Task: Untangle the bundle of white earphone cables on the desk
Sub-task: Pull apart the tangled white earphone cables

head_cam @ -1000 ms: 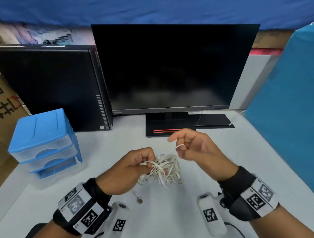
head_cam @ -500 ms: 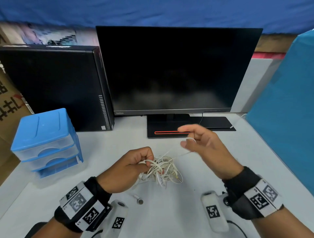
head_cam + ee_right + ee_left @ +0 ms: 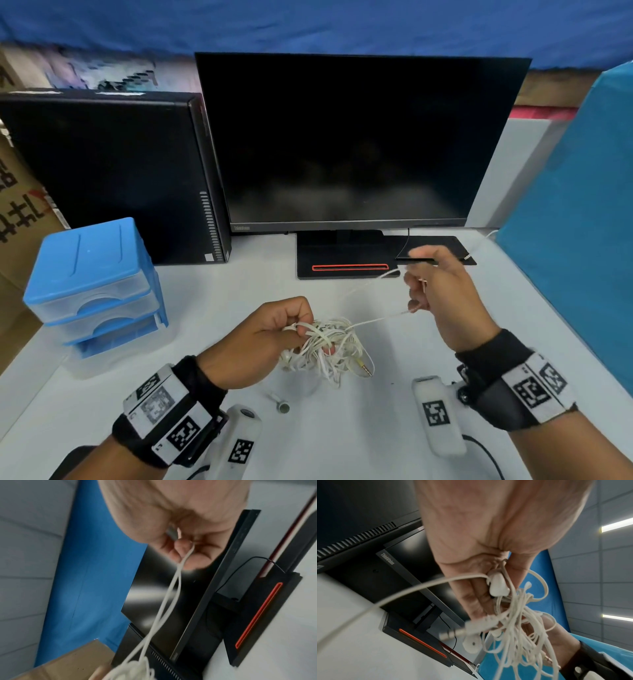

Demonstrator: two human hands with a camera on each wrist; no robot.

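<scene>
The bundle of white earphone cables (image 3: 325, 346) sits in the left hand (image 3: 260, 342), whose fingers are curled round the knot, holding it just above the tabletop (image 3: 342, 428). From it a doubled strand (image 3: 376, 320) runs up and away to the right hand (image 3: 442, 298), which pinches it between thumb and fingertips, the other fingers loosely spread. The cable looks light, thin and limp; it should slide easily but snag on itself, so I'd say a hard tug would only tighten the knot. Better holds seem to be the stiff ends: the gold jack plug (image 3: 365, 368) hanging at the far side of the left hand's clump, or an earbud (image 3: 498, 586) lying against that hand's fingers. A loose earbud (image 3: 281, 404) lies on the tabletop just behind the left hand, toward the wrist. Beyond both hands stands a dark monitor (image 3: 349, 144).
</scene>
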